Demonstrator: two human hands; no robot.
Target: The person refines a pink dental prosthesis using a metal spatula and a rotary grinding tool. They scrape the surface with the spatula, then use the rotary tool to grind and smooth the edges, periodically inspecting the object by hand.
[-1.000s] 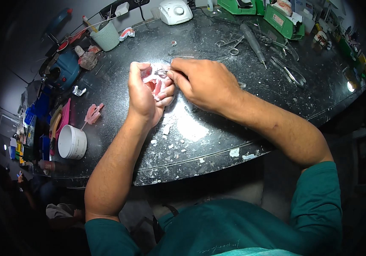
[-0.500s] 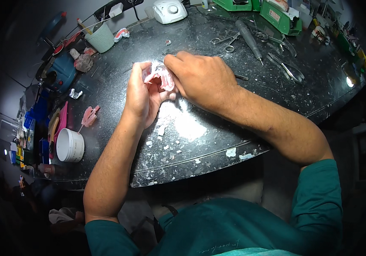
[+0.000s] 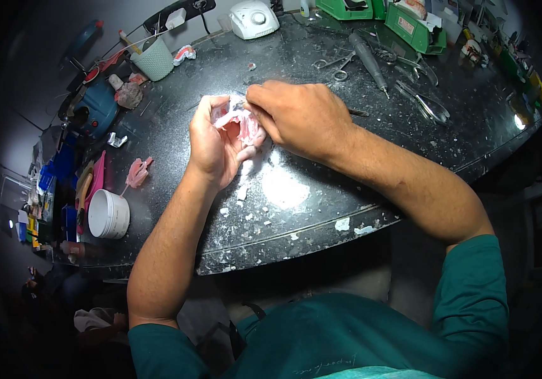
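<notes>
My left hand (image 3: 211, 142) is cupped around a pink-and-white piece (image 3: 239, 128) with a ragged, chalky look and a hollow middle, thumb along its left side. At that piece's upper right, my right hand (image 3: 299, 117) is closed, thumb and forefinger pinching a small metal tool (image 3: 243, 106), mostly hidden by the fingers. A thin dark tool (image 3: 358, 112) shows just beyond my right knuckles, on the bench (image 3: 170, 183). A second pink piece (image 3: 138, 172) on a thin stick stands by a white tub (image 3: 108, 215) to the left.
Scissors (image 3: 340, 71), a grey handpiece (image 3: 369, 63) and pliers (image 3: 422, 101) lie back right, below green bins (image 3: 410, 28). A white control box (image 3: 255, 19), a mint cup (image 3: 154, 58) and a blue machine (image 3: 91, 107) line the back and left. Another person (image 3: 94, 325) is at lower left.
My right hand first shifted up and left, then slightly back down. The held piece has turned in my left palm, and the metal tool is more hidden than a second ago.
</notes>
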